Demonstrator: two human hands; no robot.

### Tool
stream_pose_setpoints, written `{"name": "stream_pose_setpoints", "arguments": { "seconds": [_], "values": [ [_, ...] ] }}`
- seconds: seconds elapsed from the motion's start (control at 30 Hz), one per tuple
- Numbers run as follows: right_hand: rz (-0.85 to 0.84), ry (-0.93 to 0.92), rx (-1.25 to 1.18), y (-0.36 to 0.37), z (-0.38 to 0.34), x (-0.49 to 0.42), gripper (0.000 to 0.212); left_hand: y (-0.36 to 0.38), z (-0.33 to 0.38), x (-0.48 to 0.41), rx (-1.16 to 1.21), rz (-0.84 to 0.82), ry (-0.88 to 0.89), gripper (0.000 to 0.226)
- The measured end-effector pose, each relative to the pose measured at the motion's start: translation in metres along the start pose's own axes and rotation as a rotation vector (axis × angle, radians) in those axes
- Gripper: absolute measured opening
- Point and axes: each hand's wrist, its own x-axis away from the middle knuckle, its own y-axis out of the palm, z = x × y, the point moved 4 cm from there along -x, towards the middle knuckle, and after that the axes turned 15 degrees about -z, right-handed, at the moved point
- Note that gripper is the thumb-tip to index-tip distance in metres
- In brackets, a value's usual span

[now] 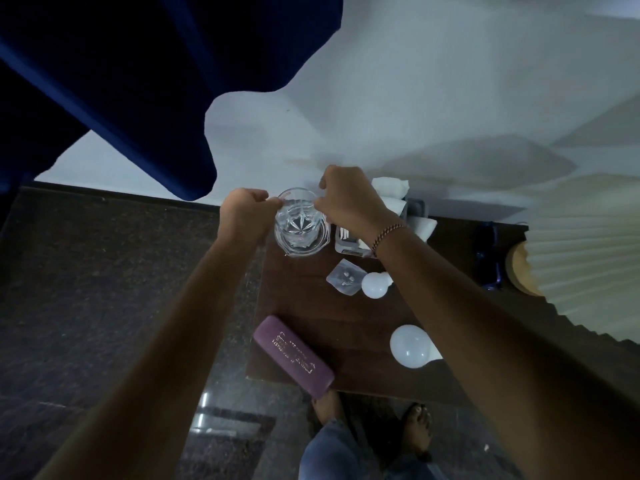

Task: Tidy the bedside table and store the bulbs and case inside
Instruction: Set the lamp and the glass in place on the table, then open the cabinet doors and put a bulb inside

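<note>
Case (293, 355) lies diagonally, gold lettering unreadable; left grip (246, 210) and right grip (346, 199) pinch the glass (298, 221) rim.

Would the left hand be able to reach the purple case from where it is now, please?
Probably yes: the left hand is at the glass, and the purple case lies uncovered at the table's near left corner.

Bare forearms, a beaded bracelet (388, 233) on the right wrist, blue jeans (346, 452)
</note>
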Motion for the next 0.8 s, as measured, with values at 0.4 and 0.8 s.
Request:
{"name": "stream_pose_setpoints", "arguments": {
  "seconds": [0.4, 0.8],
  "values": [
    [0.305, 0.061, -0.551, 0.022, 0.042, 0.099, 0.019, 0.026, -0.032, 0.072, 0.360, 0.176, 0.025, 0.016],
    [0.271, 0.136, -0.753, 0.071, 0.140, 0.234, 0.019, 0.145, -0.054, 0.168, 0.554, 0.066, 0.040, 0.022]
  ]
}}
